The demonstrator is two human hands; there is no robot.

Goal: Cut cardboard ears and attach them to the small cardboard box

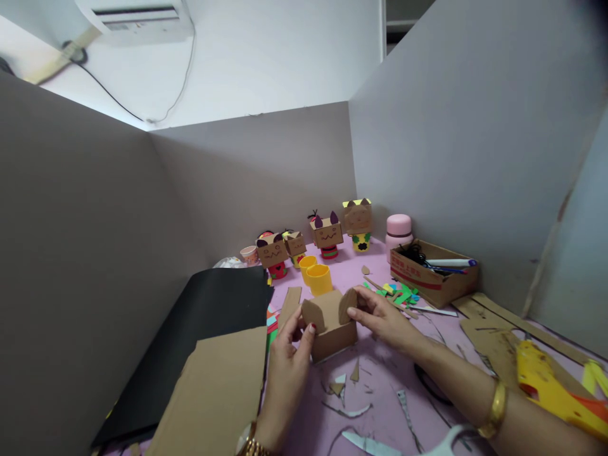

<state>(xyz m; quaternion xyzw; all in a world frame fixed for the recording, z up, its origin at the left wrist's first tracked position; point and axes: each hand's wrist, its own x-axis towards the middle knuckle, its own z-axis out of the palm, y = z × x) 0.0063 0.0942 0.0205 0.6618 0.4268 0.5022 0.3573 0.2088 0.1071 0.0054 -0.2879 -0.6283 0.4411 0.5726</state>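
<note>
A small cardboard box (334, 342) sits on the pink tabletop in front of me, with two pointed cardboard ears at its upper edge. My left hand (291, 348) pinches the left cardboard ear (313, 315) between thumb and fingers. Between the thumb and fingers of my right hand (377, 313) is the right cardboard ear (347, 307). Both ears stand upright against the box; whether they are stuck on cannot be seen. Just behind the box are two yellow paper rings (319, 280).
Several box-headed cardboard figures (327, 234) stand at the back. A pink bottle (399, 235) and a cardboard tray of pens (427, 282) are at right, near a yellow glue gun (546, 386). Cardboard (213, 386) and black sheets (223, 297) lie left. Scissors (375, 445) rest in front.
</note>
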